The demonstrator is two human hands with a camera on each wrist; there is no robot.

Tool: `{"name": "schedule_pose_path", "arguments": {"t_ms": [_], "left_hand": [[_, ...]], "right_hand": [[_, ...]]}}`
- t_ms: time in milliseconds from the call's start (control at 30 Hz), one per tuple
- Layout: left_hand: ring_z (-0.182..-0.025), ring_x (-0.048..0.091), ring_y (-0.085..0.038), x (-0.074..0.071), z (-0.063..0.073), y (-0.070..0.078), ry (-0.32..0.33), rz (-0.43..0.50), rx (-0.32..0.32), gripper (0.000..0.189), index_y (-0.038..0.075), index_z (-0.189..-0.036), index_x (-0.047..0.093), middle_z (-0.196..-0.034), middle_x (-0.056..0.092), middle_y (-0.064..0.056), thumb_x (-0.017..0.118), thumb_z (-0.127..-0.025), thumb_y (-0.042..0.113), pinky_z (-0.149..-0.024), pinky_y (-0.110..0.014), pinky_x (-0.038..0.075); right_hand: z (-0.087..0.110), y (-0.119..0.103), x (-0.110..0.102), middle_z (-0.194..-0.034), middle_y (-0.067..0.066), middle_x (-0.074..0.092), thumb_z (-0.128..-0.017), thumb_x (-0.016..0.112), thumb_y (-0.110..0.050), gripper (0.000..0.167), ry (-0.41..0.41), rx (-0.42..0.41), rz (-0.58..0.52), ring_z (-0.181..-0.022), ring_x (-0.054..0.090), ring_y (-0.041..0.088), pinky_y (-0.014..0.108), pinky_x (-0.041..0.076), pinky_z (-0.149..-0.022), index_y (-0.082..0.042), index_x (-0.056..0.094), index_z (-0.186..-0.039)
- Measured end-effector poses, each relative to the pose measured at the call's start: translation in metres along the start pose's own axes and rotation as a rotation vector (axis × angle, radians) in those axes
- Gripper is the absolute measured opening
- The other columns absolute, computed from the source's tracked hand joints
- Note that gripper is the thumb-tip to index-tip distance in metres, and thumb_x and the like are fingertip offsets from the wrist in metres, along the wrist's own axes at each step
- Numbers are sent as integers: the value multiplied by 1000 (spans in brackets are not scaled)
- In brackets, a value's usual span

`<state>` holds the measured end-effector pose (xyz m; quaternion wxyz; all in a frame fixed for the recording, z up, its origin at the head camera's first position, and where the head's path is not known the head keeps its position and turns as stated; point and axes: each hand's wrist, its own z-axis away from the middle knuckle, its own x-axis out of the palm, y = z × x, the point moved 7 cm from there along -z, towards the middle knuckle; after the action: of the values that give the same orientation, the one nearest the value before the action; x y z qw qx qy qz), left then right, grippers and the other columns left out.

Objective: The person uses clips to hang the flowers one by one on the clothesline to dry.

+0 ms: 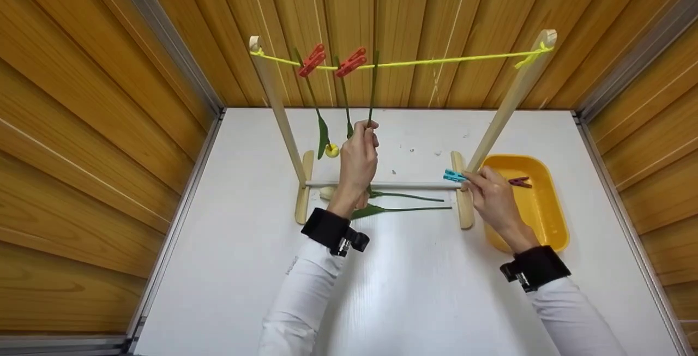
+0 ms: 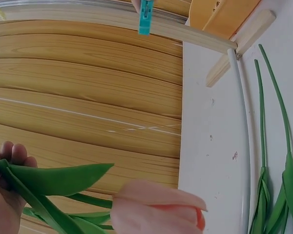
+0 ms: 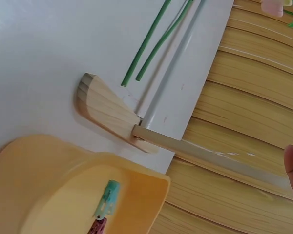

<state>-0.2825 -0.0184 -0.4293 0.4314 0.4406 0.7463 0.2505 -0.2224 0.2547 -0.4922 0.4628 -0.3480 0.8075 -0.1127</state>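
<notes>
My left hand (image 1: 360,154) grips an artificial tulip with a pink head (image 2: 156,207), which hangs downward. Its green stem (image 1: 374,89) rises past the yellow cord (image 1: 447,61), overlapping it in the head view. To its left, two red clothespins (image 1: 312,60) clip other stems to the cord; a yellow tulip head (image 1: 332,150) dangles from the leftmost stem. Over by the right post, my right hand (image 1: 495,200) pinches a blue clothespin (image 1: 453,175) by one end.
Wooden posts (image 1: 504,108) on a stand carry the cord, with a white bar (image 1: 403,185) low between them. Two tulips (image 1: 409,209) lie on the white table (image 1: 425,290). At right, a yellow bin (image 1: 548,236) contains a maroon clothespin (image 3: 97,226) and a teal clothespin (image 3: 107,197).
</notes>
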Motion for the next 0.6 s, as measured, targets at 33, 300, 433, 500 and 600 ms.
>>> {"name": "schedule_pose_path", "arguments": {"t_ms": [33,300,433,500,600], "left_hand": [[-60,51,-12,0,0,-1,-1,1,-3,26,3,-114,58,-77,60,-8,35,-109,14,-56,-21,40],[-61,49,-11,1,-1,-5,-14,-3,-24,26,3,-114,58,-78,60,-8,35,-109,14,-57,-21,39],[-60,48,-11,1,-1,-6,-15,-11,-38,26,4,-114,58,-77,60,-8,35,-109,14,-57,-22,39],[-60,48,-12,2,-1,-6,-11,-13,-43,26,4,-114,58,-77,60,-7,35,-109,14,-57,-22,39],[-61,49,-12,4,-1,-5,-17,-12,-42,26,5,-114,58,-77,60,-7,35,-109,14,-57,-22,39]], "right_hand": [[-2,-3,-1,-78,14,52,-85,72,5,23,6,-4,-3,-72,41,14,10,30,-63,6,73,-108],[-22,-29,-6,-80,15,52,-87,69,5,23,39,-67,-34,-71,47,16,5,33,-63,6,73,-110],[-32,-45,-10,-79,15,53,-87,69,7,23,76,-129,-39,-70,46,17,9,33,-63,5,73,-110],[-38,-52,-12,-79,14,52,-87,69,7,22,85,-155,-38,-70,44,17,11,32,-64,5,74,-109],[-48,-64,-16,-77,13,51,-87,69,6,21,84,-190,-36,-70,43,16,12,31,-65,5,74,-107]]}}
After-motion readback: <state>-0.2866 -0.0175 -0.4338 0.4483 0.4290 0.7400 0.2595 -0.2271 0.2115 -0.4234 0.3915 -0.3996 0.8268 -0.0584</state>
